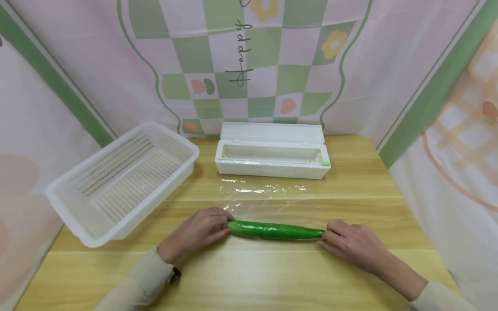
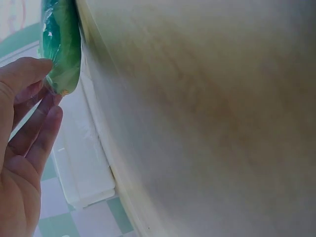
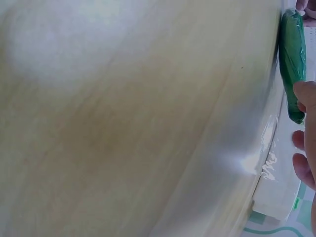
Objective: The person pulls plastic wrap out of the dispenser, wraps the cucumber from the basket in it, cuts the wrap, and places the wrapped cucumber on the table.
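**Cucumber held at both ends on cling film**

Here, in the head view, a green cucumber (image 1: pixel 275 230) lies crosswise at lower centre of the frame on a wooden worktop (image 1: pixel 249 276). It rests on the near edge of a sheet of cling film (image 1: pixel 268 203) that runs up the frame to a white dispenser box (image 1: pixel 272 155), whose lid stands open. The left hand (image 1: pixel 198 233) has its fingertips curled round the cucumber's left end; the right hand (image 1: pixel 350 244) grips the right end in the same way. A white perforated basket (image 1: pixel 120 181) stands tilted at centre left, well apart from the cucumber. A pink-and-green checked cloth (image 1: pixel 249 65) fills the top of the frame.

Left wrist view: the film-covered cucumber (image 2: pixel 61 44) sits at upper left, its tip pinched between the thumb and fingers of the left hand (image 2: pixel 24 138). The dispenser box (image 2: pixel 81 158) lies below it; the worktop (image 2: pixel 207 123) fills the right.

Right wrist view: the cucumber (image 3: pixel 292 54) appears at upper right, its tip against the fingers of the right hand (image 3: pixel 306 128) at the right edge. Film (image 3: pixel 269 163) glints below it, beside the dispenser box (image 3: pixel 279 195).
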The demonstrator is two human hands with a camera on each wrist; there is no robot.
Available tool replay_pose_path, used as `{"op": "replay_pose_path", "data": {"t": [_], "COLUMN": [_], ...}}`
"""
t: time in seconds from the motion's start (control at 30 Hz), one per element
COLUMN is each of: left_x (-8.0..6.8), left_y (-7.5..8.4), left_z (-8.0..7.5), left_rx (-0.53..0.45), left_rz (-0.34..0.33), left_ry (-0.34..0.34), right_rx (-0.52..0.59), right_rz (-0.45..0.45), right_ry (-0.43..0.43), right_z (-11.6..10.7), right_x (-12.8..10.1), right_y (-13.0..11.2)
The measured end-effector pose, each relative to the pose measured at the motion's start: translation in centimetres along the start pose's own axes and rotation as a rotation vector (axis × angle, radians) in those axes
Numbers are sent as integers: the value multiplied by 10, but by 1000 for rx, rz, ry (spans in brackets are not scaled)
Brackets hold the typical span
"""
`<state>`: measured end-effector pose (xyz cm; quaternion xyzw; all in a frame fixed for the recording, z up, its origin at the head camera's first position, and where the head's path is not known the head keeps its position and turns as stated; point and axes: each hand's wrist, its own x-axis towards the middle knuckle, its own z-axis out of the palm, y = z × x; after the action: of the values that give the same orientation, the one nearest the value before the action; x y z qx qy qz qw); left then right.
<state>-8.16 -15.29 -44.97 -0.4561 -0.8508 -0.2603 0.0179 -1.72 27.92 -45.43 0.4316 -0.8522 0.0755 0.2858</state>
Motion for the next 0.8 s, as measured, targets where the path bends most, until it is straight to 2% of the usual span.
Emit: {"op": "replay_pose_path", "data": {"t": [0.3, 0.43, 0.7, 0.8], "left_x": [0, 0, 0, 1], "left_y": [-1, -2, -9, -12], "left_z": [2, 2, 5, 6], "left_rx": [-18, -59, -317, -377], "left_rz": [-13, -60, -238, -269], "left_ry": [9, 7, 20, 15], "right_rx": [132, 186, 365, 396], "right_rz": [39, 102, 254, 329], "right_ry": [35, 13, -18, -58], "right_z": [3, 4, 6, 6], "right_x": [4, 4, 4, 5], "right_y": [2, 4, 7, 8]}}
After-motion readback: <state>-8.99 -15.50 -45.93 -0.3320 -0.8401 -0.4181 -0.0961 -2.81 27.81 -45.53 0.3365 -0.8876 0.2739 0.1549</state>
